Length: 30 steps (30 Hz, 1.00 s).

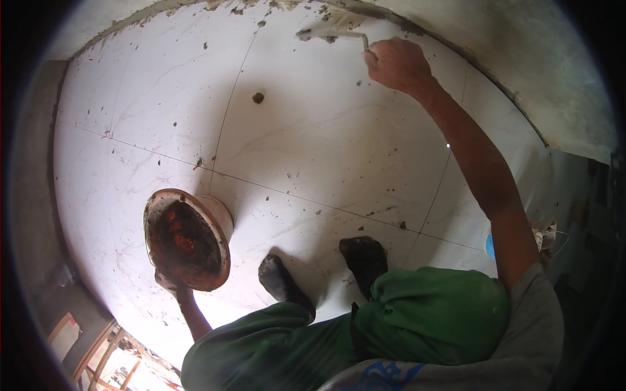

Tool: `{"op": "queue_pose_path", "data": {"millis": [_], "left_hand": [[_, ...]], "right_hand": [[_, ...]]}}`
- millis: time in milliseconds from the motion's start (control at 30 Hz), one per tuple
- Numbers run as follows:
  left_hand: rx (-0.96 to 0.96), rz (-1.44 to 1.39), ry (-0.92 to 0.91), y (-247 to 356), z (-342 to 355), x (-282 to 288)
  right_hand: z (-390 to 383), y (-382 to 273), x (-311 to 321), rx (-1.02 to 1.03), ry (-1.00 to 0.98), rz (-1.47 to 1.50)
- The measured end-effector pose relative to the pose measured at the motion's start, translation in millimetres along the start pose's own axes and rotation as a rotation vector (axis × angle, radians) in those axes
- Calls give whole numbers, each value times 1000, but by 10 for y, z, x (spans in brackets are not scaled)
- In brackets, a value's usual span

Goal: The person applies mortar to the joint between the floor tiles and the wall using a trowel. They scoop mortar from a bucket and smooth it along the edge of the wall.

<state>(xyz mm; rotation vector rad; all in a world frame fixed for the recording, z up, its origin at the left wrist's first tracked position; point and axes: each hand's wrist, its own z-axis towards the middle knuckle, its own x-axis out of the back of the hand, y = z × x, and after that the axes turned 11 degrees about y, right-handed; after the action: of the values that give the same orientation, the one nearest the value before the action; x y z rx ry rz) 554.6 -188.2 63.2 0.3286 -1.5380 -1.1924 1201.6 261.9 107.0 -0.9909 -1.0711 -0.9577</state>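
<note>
With my right hand [399,64] I grip the handle of a trowel [332,34], its thin blade reaching left over the tiles near the foot of the far wall. Bits of grey mortar lie along the blade. My left hand [168,283] is closed at the lower left rim of a bucket [223,214], which is tilted so that its mouth faces me. Its inside is coated with dark mortar and shows reddish patches. Most of my left fingers are hidden by the bucket.
White veined floor tiles [300,143] with thin dark joints carry scattered mortar crumbs and one bigger lump [258,98]. Rough walls [528,72] edge the floor. My dark-covered feet [362,257] stand right of the bucket. A blue and white item [489,244] is partly behind my right arm.
</note>
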Motion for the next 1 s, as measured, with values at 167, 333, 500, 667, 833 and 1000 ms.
{"op": "queue_pose_path", "data": {"millis": [167,333,500,667,833,1000], "left_hand": [[294,-112,41,967,-344,-642],[68,-81,-7,-6,2,-101],[-244,193,30,-17,-15,-107],[-51,14,5,286,-125,-269],[13,75,-10,-20,28,-52],[-97,33,-83,-84,6,-73]], "right_hand": [[-47,187,156,-27,13,-33],[33,84,-37,40,64,-39],[29,119,32,-17,27,-57],[-87,229,3,8,95,-72],[-294,425,72,-126,-11,-22],[-281,192,166,-189,-115,79]]}}
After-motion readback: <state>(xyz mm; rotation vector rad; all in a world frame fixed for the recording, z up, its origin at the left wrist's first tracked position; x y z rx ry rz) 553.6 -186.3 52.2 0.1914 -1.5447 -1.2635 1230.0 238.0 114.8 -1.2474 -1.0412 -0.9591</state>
